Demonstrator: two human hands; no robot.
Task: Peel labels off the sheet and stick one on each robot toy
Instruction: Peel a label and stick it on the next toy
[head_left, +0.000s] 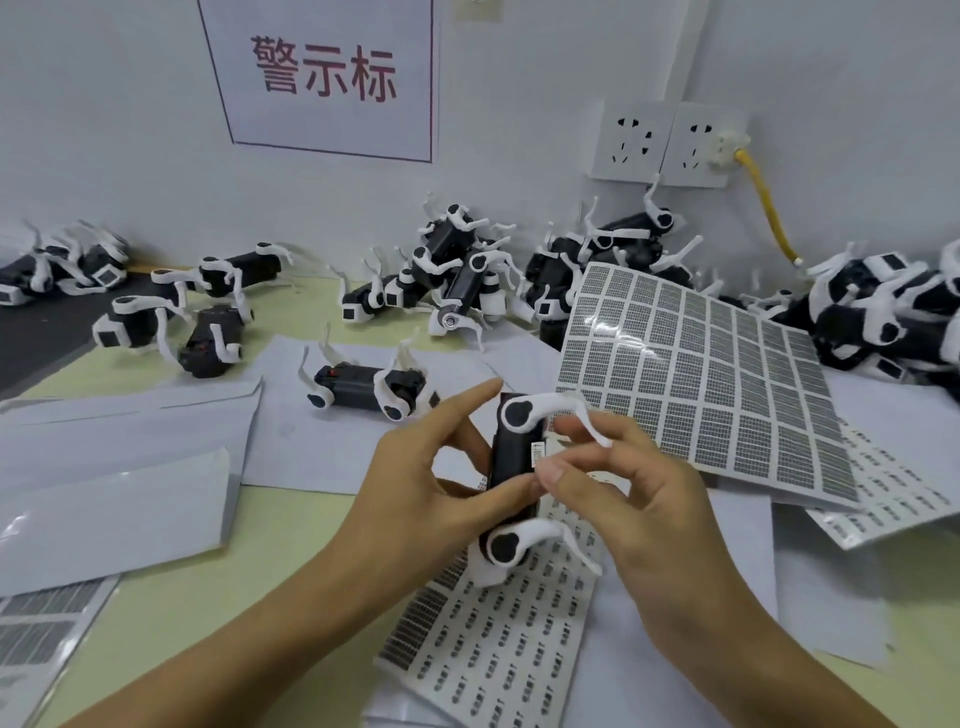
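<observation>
Label sheet (498, 644) flat on bench (270, 561), nearest me. Above it my left hand (431, 483) grips robot toy (514, 467) by black body; right hand (623, 483) pinches small label (537, 451) vs. toy's side. Toy looks light, rigid; thin white legs prob. fragile, so hold body. Label flimsy, tacky: take by edge.
</observation>
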